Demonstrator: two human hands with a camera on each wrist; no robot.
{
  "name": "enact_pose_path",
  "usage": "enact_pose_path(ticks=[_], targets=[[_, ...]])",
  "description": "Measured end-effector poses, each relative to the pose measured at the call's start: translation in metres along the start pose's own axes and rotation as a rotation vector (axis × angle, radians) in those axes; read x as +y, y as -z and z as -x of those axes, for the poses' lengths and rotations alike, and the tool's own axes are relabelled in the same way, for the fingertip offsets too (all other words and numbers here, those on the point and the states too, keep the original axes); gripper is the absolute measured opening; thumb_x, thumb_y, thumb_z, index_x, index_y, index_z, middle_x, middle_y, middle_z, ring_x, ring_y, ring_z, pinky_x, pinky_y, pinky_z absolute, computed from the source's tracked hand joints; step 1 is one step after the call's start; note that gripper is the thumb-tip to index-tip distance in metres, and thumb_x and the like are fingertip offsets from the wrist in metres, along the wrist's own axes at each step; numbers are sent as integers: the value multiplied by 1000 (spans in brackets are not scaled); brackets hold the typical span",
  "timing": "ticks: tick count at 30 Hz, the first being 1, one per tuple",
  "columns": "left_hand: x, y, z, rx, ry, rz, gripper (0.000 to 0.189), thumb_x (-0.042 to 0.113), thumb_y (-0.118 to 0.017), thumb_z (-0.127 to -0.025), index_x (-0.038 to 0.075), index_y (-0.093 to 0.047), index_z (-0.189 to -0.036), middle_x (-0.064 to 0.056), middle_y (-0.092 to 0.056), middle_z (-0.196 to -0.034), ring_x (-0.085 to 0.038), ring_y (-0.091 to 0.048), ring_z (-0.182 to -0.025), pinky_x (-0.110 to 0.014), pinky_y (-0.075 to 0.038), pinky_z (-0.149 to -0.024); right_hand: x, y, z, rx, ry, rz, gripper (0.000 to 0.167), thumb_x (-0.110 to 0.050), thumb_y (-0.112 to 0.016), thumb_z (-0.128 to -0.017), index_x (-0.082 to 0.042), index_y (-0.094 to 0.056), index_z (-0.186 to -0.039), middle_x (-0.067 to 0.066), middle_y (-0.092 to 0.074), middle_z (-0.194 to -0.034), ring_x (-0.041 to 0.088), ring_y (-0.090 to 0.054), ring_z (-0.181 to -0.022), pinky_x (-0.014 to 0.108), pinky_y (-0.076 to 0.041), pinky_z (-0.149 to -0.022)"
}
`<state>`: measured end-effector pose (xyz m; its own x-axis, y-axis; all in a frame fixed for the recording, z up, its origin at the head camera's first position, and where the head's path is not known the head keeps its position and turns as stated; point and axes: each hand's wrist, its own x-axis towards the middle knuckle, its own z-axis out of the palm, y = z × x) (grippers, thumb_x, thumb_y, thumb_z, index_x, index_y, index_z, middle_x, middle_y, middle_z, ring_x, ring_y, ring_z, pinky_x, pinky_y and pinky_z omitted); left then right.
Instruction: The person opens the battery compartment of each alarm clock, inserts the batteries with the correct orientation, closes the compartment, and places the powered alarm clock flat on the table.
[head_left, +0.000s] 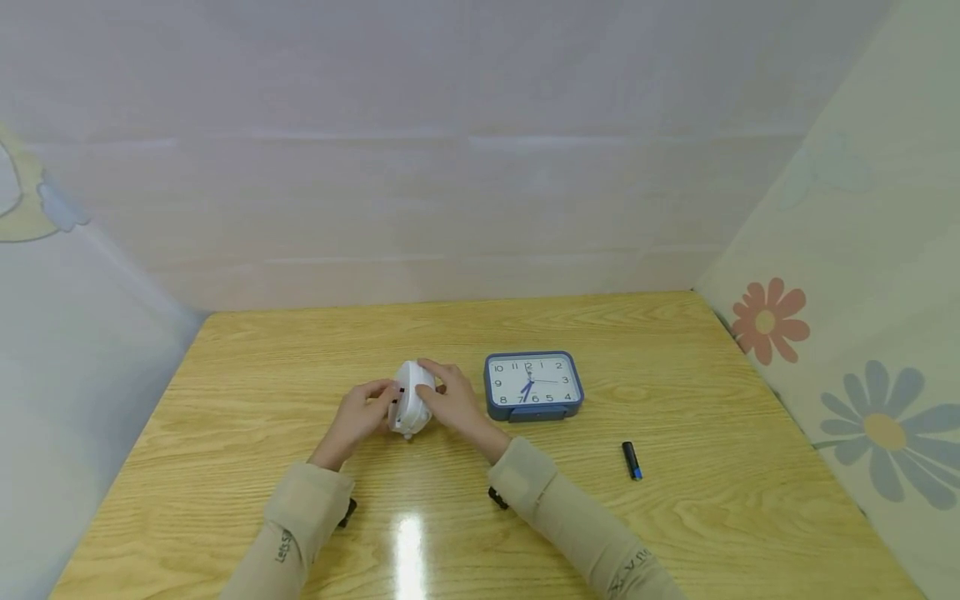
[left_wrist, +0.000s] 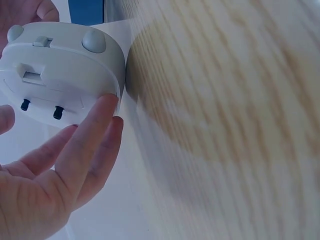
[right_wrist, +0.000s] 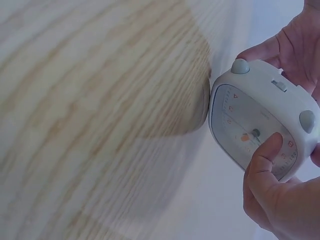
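1. Currently, I have the right hand (head_left: pixel 456 407) gripping the white clock (head_left: pixel 410 404), left of the blue clock (head_left: pixel 531 385).
2. My left hand (head_left: pixel 363 413), fingers extended, touches its back; pushing unevenly could twist it loose.

Table (head_left: pixel 720 517): wood-grain top, glossy, one bright patch of glare at the near side. On it: blue clock (head_left: pixel 533 386), white dial, lying face up; black cylinder (head_left: pixel 632 460), blue at its near end, right of the clock, nearer the viewer.
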<state>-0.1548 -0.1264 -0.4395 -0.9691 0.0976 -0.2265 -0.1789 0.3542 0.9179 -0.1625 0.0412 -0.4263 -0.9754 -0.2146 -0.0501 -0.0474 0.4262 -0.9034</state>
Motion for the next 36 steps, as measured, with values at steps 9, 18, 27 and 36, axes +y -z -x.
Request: enact_pose_path(ticks=[9, 18, 27, 36], targets=[[0, 0, 0, 8, -18, -91, 47, 32, -48, -94, -5, -50, -125, -26, -51, -118, -30, -56, -96, -33, -55, -67, 6, -4, -2, -62, -180, -312, 59, -21, -61, -87, -1, -36, -137, 16, -52, -114, 23, -56, -91, 38, -53, -72], [-2, 0, 0, -19, -17, -73, 50, 33, -47, -95, -5, -47, -128, -27, -48, -121, -37, -53, -103, -33, -55, -67, 6, -4, -1, -142, -357, -510, 60, -31, -58, -88, -3, -38, -137, 15, -54, -117, 28, -56, -96, 48, -52, -76], [1, 0, 0, -18, 6, -83, 51, 35, -44, -96, -4, -47, -127, -26, -47, -123, -33, -55, -100, -33, -55, -68, 7, -5, -1, -166, -371, -534, 59, -33, -56, -89, -5, -38, -137, 14, -53, -116, 26, -55, -94, 46, -52, -74], [2, -1, 0, -22, 38, -76, 62, 49, -42, -93, -2, -47, -128, -22, -52, -121, -28, -56, -98, -33, -55, -69, 9, -7, -2, -166, -365, -567, 54, -27, -52, -90, -5, -38, -138, 15, -51, -121, 28, -52, -102, 46, -52, -74]])
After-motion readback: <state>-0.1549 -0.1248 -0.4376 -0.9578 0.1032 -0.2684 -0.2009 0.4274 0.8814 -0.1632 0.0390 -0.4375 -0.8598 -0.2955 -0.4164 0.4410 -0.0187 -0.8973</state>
